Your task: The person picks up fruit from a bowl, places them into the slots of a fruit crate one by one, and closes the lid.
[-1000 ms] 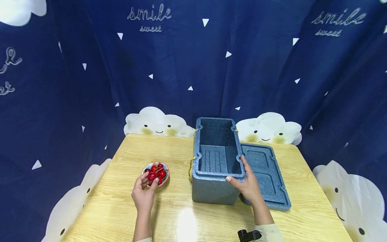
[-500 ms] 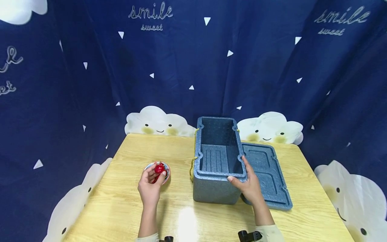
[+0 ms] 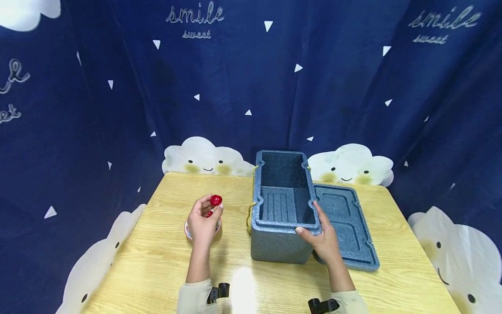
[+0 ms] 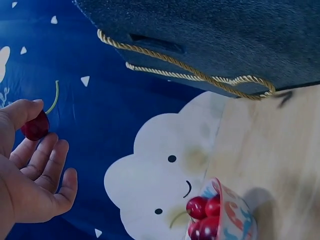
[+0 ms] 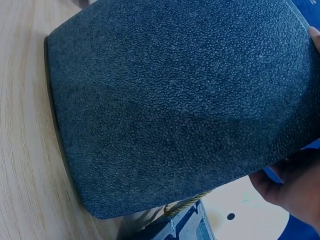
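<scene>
Cherry and left hand have moved up from the bowl since the earlier frame; we see that hand pinching the fruit mid-air, stem out. Right hand grips the near right corner of our blue box.

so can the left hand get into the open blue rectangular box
Likely yes: the flat blue lid is off; the left hand, pinching a glossy red cherry, must clear the box's rim.
</scene>
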Demonstrator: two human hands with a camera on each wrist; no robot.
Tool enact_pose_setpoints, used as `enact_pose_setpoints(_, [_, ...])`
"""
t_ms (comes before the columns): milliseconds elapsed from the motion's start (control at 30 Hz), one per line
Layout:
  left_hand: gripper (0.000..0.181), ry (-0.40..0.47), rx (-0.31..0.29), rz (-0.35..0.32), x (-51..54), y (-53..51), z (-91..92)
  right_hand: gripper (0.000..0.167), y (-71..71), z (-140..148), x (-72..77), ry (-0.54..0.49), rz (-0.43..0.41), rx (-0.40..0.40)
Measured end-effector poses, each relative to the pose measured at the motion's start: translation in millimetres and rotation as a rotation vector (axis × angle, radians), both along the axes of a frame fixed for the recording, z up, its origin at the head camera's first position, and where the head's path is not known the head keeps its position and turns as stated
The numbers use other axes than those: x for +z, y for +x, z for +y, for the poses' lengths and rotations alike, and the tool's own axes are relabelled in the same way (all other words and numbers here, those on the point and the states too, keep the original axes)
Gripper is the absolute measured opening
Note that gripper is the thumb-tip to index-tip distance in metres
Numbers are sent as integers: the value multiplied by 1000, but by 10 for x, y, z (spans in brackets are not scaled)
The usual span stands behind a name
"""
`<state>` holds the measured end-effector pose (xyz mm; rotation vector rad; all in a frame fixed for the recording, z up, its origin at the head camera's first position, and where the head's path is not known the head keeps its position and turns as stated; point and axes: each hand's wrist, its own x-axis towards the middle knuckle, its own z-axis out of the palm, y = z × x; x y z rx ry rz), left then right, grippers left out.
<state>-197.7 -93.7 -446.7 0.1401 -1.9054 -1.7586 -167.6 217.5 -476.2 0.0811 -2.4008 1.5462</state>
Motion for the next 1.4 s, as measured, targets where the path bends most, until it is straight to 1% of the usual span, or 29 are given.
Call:
enact_pose_setpoints(133, [38,0,-5,2,58,-101,58,85,-16,-12,-25,-20,33,-8])
enact_pose_setpoints(233, [37,5,-15,11,119,-164,116,84,-20,-26,-38,-25,49,-7])
enact_pose_setpoints(433, [36,3,-71,10,208,-304,271,83,-13,-25,-40,-16,66,-18])
enact_pose_setpoints(600, [36,7,-73,26,325,-457,377,82,-36,-12,-39,-10,84,-26])
enact_pose_setpoints(767, [38,-23,-104,53,467,-606,463,82,-31,-2,-47,-26,93,-34])
enact_pose_setpoints(900, [35,-85,-129,73,526,-698,497,84,-16,-17,-72,-21,83,-19])
enact_pose_setpoints(1000, [33,-125,-157,57,549,-771,529,84,3,-26,-78,-17,74,-12])
enact_pose_setpoints(1100, [33,-126,-185,40,592,-851,570,84,12,-32,-59,-7,62,-13])
enact_pose_setpoints(1167, [34,-122,-202,35,644,-897,606,83,7,-34,-43,2,61,-15])
enact_pose_setpoints(1267, [35,-141,-244,30,736,-945,669,81,-2,-29,-36,2,69,-12])
enact_pose_setpoints(1400, [36,-176,-289,0,850,-994,752,81,-5,-21,-45,-7,73,-4])
